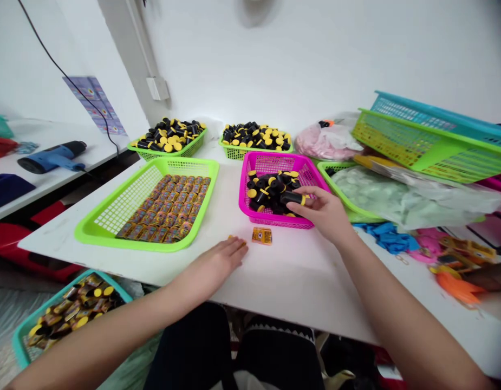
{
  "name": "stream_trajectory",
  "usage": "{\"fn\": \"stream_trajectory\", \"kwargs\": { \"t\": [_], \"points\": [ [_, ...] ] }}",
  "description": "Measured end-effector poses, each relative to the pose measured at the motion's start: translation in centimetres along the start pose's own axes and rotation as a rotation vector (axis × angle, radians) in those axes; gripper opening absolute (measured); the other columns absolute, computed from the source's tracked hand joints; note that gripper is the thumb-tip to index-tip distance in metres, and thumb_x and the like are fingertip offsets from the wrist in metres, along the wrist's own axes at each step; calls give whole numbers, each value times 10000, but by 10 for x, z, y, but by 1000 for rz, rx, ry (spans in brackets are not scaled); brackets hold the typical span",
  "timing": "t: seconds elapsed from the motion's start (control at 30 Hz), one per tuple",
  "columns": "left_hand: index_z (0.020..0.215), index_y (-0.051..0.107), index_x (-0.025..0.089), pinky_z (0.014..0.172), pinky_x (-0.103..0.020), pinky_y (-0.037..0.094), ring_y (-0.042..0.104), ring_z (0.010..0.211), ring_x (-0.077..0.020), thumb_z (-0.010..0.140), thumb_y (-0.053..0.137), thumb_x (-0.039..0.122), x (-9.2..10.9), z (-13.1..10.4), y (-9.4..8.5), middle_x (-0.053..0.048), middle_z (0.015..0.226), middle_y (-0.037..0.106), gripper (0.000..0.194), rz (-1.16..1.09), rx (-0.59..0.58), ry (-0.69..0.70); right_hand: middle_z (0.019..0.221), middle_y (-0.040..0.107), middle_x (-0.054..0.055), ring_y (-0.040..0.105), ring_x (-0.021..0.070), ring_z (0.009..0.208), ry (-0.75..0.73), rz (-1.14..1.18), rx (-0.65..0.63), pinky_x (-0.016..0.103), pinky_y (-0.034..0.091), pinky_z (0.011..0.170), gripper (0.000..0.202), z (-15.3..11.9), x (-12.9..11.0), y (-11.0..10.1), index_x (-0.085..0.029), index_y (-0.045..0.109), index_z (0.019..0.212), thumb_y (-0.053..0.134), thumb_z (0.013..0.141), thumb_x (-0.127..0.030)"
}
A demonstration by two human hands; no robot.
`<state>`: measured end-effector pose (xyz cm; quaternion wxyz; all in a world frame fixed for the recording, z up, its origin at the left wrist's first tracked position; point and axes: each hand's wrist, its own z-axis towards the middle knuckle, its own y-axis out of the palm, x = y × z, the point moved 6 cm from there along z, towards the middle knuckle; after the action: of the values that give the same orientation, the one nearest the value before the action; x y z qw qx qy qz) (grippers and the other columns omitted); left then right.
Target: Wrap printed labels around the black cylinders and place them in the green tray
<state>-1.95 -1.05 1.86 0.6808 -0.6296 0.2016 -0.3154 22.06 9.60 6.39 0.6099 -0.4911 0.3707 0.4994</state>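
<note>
My right hand is closed on a black cylinder with a yellow end, over the front right of a pink basket that holds more such cylinders. Palm down on the white table, my left hand has its fingers together, with a small orange piece partly showing at the fingertips. What else lies beneath that hand is hidden. A printed orange label piece rests flat between my hands. Rows of similar printed pieces fill much of the green basket on the left.
Two green baskets of black and yellow cylinders stand at the back. Stacked baskets and bagged pieces crowd the right. Below the left table edge sits a teal basket. A blurred hand shows at far right.
</note>
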Motion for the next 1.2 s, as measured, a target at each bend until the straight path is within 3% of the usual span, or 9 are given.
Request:
{"fn": "stream_trajectory", "kwargs": {
  "t": [0.07, 0.13, 0.27, 0.47, 0.6, 0.73, 0.97, 1.07, 1.2],
  "points": [
    [1274, 572, 103, 1078, -392, 455, 549, 1301, -244, 956, 350, 51, 1, 4, 26, -189, 1362, 593, 391, 111, -36, 62, 690, 652, -28, 633, 145, 609, -96, 71, 74, 284, 520, 552, 440, -10, 0, -6, -230, 631, 982, 845, 634, -393],
    [1239, 576, 93, 1038, -416, 489, 579, 1267, -273, 932, 386, 23, 5, 1, 35, -216, 1305, 626, 369, 213, -3, 160, 689, 638, -33, 618, 135, 597, -167, 102, 104, 277, 510, 529, 398, -16, 0, -9, -239, 638, 956, 846, 644, -371],
    [1269, 543, 99, 921, -421, 565, 661, 1143, -312, 923, 462, 53, 26, -17, 27, -244, 1202, 675, 358, 341, 138, 364, 791, 647, -11, 635, 140, 657, -212, 115, 86, 281, 530, 541, 374, -20, -1, -8, -242, 637, 925, 849, 644, -368],
    [1259, 574, 151, 936, -478, 566, 650, 1161, -323, 954, 470, 162, 60, -55, 23, -173, 1254, 672, 323, 267, 125, 312, 856, 607, 2, 632, 135, 719, -271, 92, 48, 286, 561, 605, 337, -22, -5, -4, -244, 647, 937, 833, 669, -330],
    [1316, 534, 82, 965, -340, 560, 662, 1151, -245, 950, 375, 73, 61, -69, 7, -146, 1229, 692, 398, 204, 153, 362, 872, 593, -2, 620, 123, 714, -294, 74, 35, 283, 563, 629, 316, -22, -5, -3, -248, 647, 948, 820, 688, -300],
    [1397, 467, 102, 1038, -358, 516, 624, 1211, -232, 926, 371, 18, 30, -45, -7, -148, 1253, 680, 488, 174, 243, 282, 889, 592, 6, 625, 126, 727, -308, 65, 30, 288, 570, 644, 316, -23, -4, -3, -240, 648, 946, 822, 693, -315],
    [1132, 705, 216, 823, -318, 595, 737, 886, -207, 886, 440, 98, -22, -2, 9, -44, 1007, 771, 380, -362, -30, -167, 965, 591, 18, 647, 132, 784, -346, 76, 41, 302, 589, 706, 328, -22, -2, -3, -252, 649, 962, 819, 702, -359],
    [1094, 730, 218, 845, -324, 577, 726, 899, -209, 910, 483, 187, -25, 7, -13, -56, 1029, 765, 310, -484, 74, -222, 1048, 578, 36, 647, 142, 845, -366, 60, 73, 316, 591, 750, 342, -23, -2, -4, -255, 672, 974, 821, 696, -386],
    [980, 767, 205, 812, -272, 561, 691, 865, -164, 861, 574, 202, -13, 37, -55, -78, 998, 720, 227, -549, 318, -101, 975, 629, 32, 649, 154, 812, -314, 89, 20, 334, 592, 739, 392, -24, -2, 1, -270, 681, 1037, 818, 696, -407]
  ]
}}
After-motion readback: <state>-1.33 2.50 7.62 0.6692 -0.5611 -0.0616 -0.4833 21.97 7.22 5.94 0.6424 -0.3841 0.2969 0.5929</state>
